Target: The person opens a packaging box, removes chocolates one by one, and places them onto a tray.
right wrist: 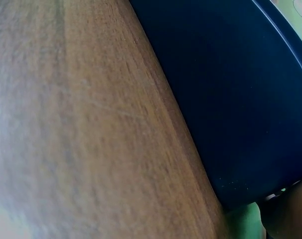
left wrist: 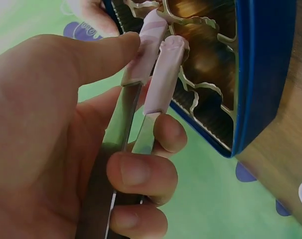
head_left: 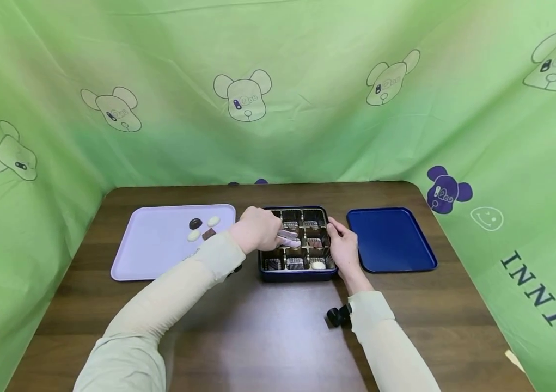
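On the lilac tray (head_left: 160, 245) at the left lie four small chocolates (head_left: 202, 228). The left hand (head_left: 256, 228) grips pink-tipped metal tongs (left wrist: 151, 79) over the middle of the blue chocolate box (head_left: 297, 272). The right hand (head_left: 343, 247) rests against the box's right edge, fingers nearly straight, beside the dark blue tray (head_left: 390, 239)

Both arms wear long, pale cream sleeves (head_left: 170, 305), snug to the wrists; a small black camera mount (head_left: 337, 316) sits strapped at the right wrist.
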`<state>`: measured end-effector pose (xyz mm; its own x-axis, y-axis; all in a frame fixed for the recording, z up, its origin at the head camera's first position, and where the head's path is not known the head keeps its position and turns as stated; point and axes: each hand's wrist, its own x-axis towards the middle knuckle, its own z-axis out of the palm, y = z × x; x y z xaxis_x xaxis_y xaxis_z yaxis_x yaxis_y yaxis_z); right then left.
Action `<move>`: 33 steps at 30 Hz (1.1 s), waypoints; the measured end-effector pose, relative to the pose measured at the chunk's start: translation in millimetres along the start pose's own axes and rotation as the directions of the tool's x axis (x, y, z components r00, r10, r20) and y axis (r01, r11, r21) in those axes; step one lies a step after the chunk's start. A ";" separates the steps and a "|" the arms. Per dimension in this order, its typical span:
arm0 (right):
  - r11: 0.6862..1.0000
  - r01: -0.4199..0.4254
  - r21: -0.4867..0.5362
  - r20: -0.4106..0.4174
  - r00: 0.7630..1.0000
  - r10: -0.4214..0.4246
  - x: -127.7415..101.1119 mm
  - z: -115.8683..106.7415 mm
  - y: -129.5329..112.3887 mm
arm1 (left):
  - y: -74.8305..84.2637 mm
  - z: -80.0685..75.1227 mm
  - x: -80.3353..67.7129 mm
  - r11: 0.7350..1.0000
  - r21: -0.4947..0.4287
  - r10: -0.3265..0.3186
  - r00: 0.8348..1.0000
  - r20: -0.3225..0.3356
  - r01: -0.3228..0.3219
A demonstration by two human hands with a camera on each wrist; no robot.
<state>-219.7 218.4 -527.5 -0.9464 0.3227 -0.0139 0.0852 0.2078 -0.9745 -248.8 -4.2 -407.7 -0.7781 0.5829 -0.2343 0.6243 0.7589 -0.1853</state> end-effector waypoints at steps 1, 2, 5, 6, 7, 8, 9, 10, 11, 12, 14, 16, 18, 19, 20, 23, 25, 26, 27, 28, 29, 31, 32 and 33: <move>1.000 0.000 0.001 0.001 1.000 0.000 1.0 1.3 -1.0 | 0.1 -1.2 1.4 1.000 0.008 -0.003 1.000 0.011 0.003; 1.000 -0.005 0.004 0.002 1.000 0.005 1.6 2.5 -1.9 | 0.7 -1.5 2.7 1.000 0.011 -0.002 1.000 0.022 0.002; 1.000 -0.017 0.009 -0.003 1.000 0.017 1.3 3.5 -3.1 | 4.5 -1.5 6.6 1.000 0.019 0.003 0.999 0.054 -0.004; 1.000 -0.017 0.010 -0.001 1.000 0.017 1.2 3.4 -3.1 | 6.0 -1.2 7.7 1.000 0.022 0.001 0.998 0.060 -0.003; 1.000 -0.016 0.007 0.002 1.000 0.016 1.2 3.4 -3.1 | 7.4 -0.6 8.7 1.000 0.025 -0.002 0.998 0.066 0.001; 1.000 -0.014 0.005 0.004 1.000 0.014 1.1 3.4 -3.3 | 8.8 -0.1 9.8 1.000 0.029 -0.007 0.997 0.072 0.005; 1.000 -0.011 0.005 0.007 1.000 0.011 1.2 3.4 -3.2 | 10.0 0.3 10.9 0.999 0.035 -0.011 0.997 0.078 0.008; 1.000 -0.009 0.004 0.008 1.000 0.009 1.3 3.3 -3.1 | 11.3 0.5 11.8 0.999 0.038 -0.014 0.997 0.081 0.011; 1.000 -0.009 0.002 0.009 1.000 0.009 1.2 3.2 -3.1 | 12.7 0.3 12.7 0.999 0.040 -0.018 0.996 0.084 0.014; 1.000 -0.009 0.003 0.008 1.000 0.009 1.3 3.1 -2.9 | 14.3 0.0 13.8 0.999 0.041 -0.022 0.996 0.087 0.018; 1.000 -0.013 0.007 0.010 1.000 0.013 0.9 2.8 -3.0 | 17.9 -1.0 15.9 0.998 0.049 -0.029 0.995 0.095 0.025; 1.000 -0.015 0.011 0.013 1.000 0.015 0.4 2.5 -3.0 | 22.2 -1.9 18.2 0.998 0.063 -0.032 0.994 0.108 0.026; 1.000 -0.017 0.016 0.017 1.000 0.017 0.2 2.7 -2.8 | 26.5 -2.2 20.3 0.996 0.086 -0.032 0.993 0.117 0.022; 1.000 -0.018 0.017 0.018 1.000 0.018 -0.2 3.0 -2.8 | 28.5 -2.2 20.9 0.995 0.098 -0.033 0.992 0.120 0.021; 1.000 -0.018 0.017 0.018 1.000 0.017 -0.3 3.4 -2.8 | 30.1 -2.0 21.6 0.994 0.110 -0.033 0.992 0.122 0.020; 1.000 -0.014 0.023 0.013 1.000 0.013 -0.5 4.0 -3.0 | 32.9 -1.6 22.8 0.991 0.129 -0.039 0.993 0.111 0.024; 1.000 -0.009 0.026 0.006 1.000 0.009 -0.2 3.9 -3.5 | 33.1 -1.1 23.1 0.991 0.133 -0.045 0.994 0.096 0.032; 1.000 -0.008 0.028 0.005 1.000 0.008 0.1 3.6 -3.7 | 32.7 -0.9 23.2 0.991 0.133 -0.045 0.995 0.088 0.033; 1.000 -0.006 0.028 0.004 1.000 0.006 0.4 3.3 -3.9 | 32.5 -0.6 23.0 0.991 0.133 -0.045 0.996 0.080 0.034; 1.000 -0.004 0.026 0.004 1.000 0.004 0.5 3.1 -4.1 | 32.2 -0.2 22.8 0.990 0.135 -0.043 0.996 0.072 0.033; 1.000 -0.005 0.023 0.007 1.000 0.005 0.7 2.7 -3.9 | 31.9 0.2 22.6 0.990 0.138 -0.040 0.997 0.067 0.030; 1.000 -0.013 0.019 0.004 1.000 0.013 0.7 2.5 -3.8 | 31.5 1.1 21.9 0.989 0.145 -0.029 0.998 0.059 0.020; 1.000 -0.017 0.020 0.002 1.000 0.017 0.6 2.4 -3.6 | 31.4 1.4 21.5 0.989 0.150 -0.024 0.998 0.053 0.016; 1.000 -0.019 0.019 0.003 1.000 0.019 0.6 2.2 -3.5 | 31.2 1.5 21.3 0.988 0.154 -0.019 0.999 0.050 0.011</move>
<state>-221.2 215.8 -524.6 -0.9453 0.3244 -0.0333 0.0975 0.1837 -0.9781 -245.8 31.4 -419.9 -0.7853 0.5532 -0.2779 0.6189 0.7116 -0.3324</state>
